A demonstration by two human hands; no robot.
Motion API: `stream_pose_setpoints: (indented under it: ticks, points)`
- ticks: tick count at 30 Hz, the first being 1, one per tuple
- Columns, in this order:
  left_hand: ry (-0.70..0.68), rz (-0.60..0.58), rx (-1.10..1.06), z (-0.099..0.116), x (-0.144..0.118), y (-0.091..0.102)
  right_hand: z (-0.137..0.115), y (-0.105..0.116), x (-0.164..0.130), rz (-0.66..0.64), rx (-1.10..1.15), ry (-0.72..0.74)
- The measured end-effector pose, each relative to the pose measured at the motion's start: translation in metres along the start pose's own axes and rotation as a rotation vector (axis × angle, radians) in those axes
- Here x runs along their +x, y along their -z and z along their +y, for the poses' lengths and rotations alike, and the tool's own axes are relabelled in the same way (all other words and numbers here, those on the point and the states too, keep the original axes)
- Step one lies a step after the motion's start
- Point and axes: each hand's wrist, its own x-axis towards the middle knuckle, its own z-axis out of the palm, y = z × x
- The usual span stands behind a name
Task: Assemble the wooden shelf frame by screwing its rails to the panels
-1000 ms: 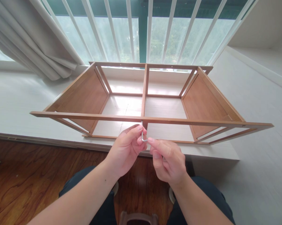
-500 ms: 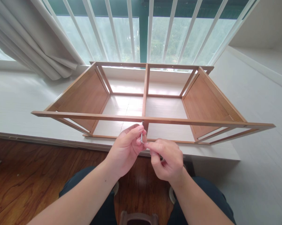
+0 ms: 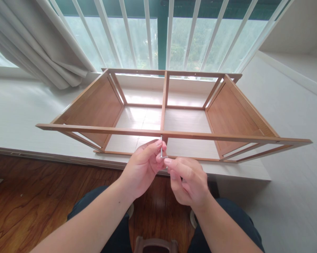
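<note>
A wooden shelf frame [image 3: 228,137] lies on its side on a white window ledge [image 3: 21,116]. A small metal hex key [image 3: 161,147] stands upright with its tip set into the frame's near rail, where the middle divider [image 3: 164,102] joins it. My left hand [image 3: 144,168] pinches the key's shaft between thumb and forefinger. My right hand [image 3: 187,181] holds the key's short bent end from the right. Both hands sit just below the near rail.
White vertical window bars [image 3: 169,35] stand behind the frame, and a grey curtain [image 3: 42,45] hangs at the left. Dark wood floor [image 3: 29,200] lies below the ledge. My knees and a brown stool edge [image 3: 155,244] show at the bottom.
My right hand has swung the key's short end round a little, first toward my left hand, then back out. The frame and my left hand have stayed put.
</note>
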Motion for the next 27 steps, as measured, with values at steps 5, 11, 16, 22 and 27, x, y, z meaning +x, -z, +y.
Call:
stream_pose_setpoints:
  ticks: [5, 11, 16, 22, 27]
  points:
    - [0.026, 0.058, -0.041, 0.001, 0.0, -0.001, 0.006, -0.004, 0.0, -0.07, 0.041, 0.003]
    - [0.042, 0.04, -0.058, 0.0, 0.001, -0.001, 0.005, -0.002, -0.001, -0.045, 0.006, -0.014]
    - [0.025, 0.005, -0.058, -0.001, 0.001, -0.002, -0.001, 0.001, 0.0, -0.022, -0.042, -0.058]
    - [0.008, 0.015, -0.029, 0.001, 0.0, -0.003, -0.004, 0.002, 0.0, -0.018, -0.079, -0.109]
    - [-0.01, 0.022, 0.006, 0.001, 0.0, -0.002, -0.004, 0.0, 0.0, -0.022, -0.016, -0.126]
